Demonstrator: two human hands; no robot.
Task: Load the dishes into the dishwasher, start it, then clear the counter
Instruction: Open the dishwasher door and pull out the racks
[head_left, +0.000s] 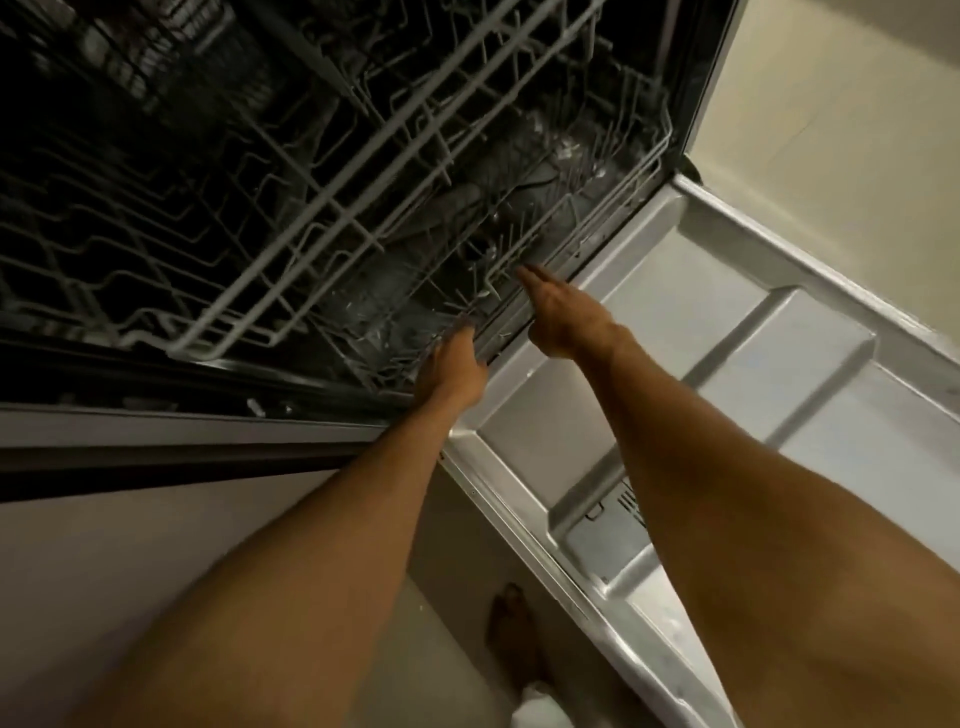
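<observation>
The dishwasher stands open, its steel door (727, 364) folded down flat to the right. Inside, the upper wire rack (322, 218) and the lower wire rack (467, 291) sit in the dark tub. I make out glassy items low in the lower rack, but they are too dim to name. My left hand (452, 369) rests on the front edge of the lower rack, fingers curled around the wire. My right hand (561, 312) reaches to the same edge further right, fingers straight and touching the rack's rim.
The dishwasher's front frame and dark seal (182, 410) run along the left. The detergent compartment (608, 525) sits in the door's inner panel. A foot (514, 623) stands on the pale floor below the door's edge. A cream wall (831, 104) rises at the right.
</observation>
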